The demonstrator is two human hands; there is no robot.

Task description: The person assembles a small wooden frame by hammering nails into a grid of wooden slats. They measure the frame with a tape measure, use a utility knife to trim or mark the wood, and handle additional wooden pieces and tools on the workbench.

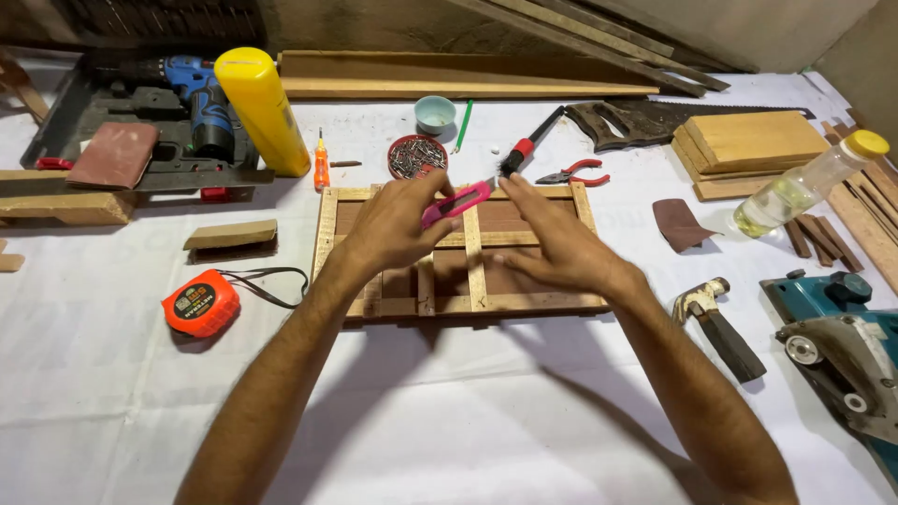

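My left hand (393, 224) grips a pink utility knife (456, 203), fingers curled round its handle, holding it just above the far part of a wooden frame (327, 224) that lies flat on the white cloth (449, 421). The knife points away to the right, its tip near the frame's far rail. My right hand (557, 245) is open, palm down, fingers spread over the right half of the frame; it holds nothing, and I cannot tell whether it presses on the wood or hovers just over it.

The frame sits in the middle of the table, a shallow rectangle with thin strips crossing inside it. Left of it lies an orange tape measure (199, 304), and beyond that a small block of wood (230, 236). Behind the frame stand a round tin of nails (417, 155), a small orange screwdriver (321, 165) and a tall yellow can (262, 110). A blue drill (201, 98) rests in its case at the far left. To the right are red-handled pliers (572, 173), a hand saw (655, 120), a hammer (718, 325), a clear bottle (804, 187) and a blue power planer (837, 341).
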